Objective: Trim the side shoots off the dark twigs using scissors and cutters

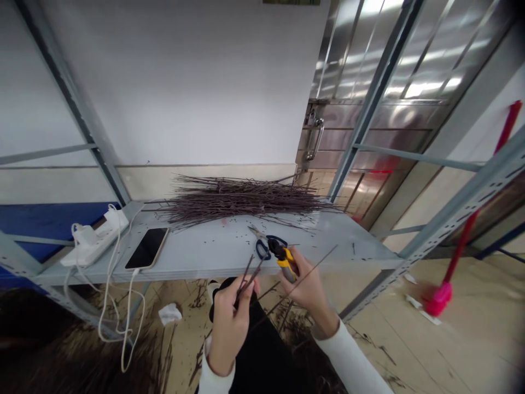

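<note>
My left hand [229, 320] is closed around a few thin dark twigs [249, 272] that point up toward the shelf edge. My right hand [307, 287] grips yellow-and-black pliers [284, 256], their jaws close to the tips of those twigs. A longer thin twig [315, 265] also runs through my right hand toward the upper right. Both hands hover just in front of the grey metal shelf [205, 254]. A big pile of dark twigs [241, 198] lies at the back of the shelf.
Blue-handled scissors [262, 243] lie on the shelf near the pliers. A phone [146, 248] on a white cable and a white power strip [96, 238] sit at the left. Twig scraps litter the floor below. A pink-red broom [445, 290] stands at the right.
</note>
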A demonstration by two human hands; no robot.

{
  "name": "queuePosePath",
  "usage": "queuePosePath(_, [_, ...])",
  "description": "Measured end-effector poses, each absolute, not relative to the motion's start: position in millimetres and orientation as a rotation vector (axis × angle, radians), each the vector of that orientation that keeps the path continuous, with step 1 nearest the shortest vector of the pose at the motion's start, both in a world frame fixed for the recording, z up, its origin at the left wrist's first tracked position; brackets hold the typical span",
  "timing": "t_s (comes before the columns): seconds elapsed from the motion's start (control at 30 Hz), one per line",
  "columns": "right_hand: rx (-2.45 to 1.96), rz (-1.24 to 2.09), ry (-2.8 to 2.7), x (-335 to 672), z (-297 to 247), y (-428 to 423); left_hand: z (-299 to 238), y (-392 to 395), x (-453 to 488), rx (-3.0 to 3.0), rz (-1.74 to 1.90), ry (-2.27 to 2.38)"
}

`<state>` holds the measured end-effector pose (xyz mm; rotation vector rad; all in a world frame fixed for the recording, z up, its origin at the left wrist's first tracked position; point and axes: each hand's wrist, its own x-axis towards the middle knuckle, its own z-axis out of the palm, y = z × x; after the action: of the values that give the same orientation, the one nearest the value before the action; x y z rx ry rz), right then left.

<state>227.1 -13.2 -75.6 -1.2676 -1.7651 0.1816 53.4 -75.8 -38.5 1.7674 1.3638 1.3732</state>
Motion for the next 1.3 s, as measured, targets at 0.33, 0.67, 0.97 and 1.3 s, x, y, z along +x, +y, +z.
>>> queuePosePath(0.33, [-0.836,1.385,-1.803,236,-47,-48,-49,-68,35,1.711,1.325,1.317])
queuePosePath(0.67, [-0.134,2.403,-1.321,223,-63,-56,-69,-61,52,1.628,1.319,1.047])
queuePosePath(0.97, [-1.083,1.258,-1.624,251,-60,-44,-42,-73,38,1.769,1.373,1.364])
queuePosePath(1.3, [-1.488,-0.095,-1.616,222,-55,-42,-36,-82,66,1.747,1.395,1.498])
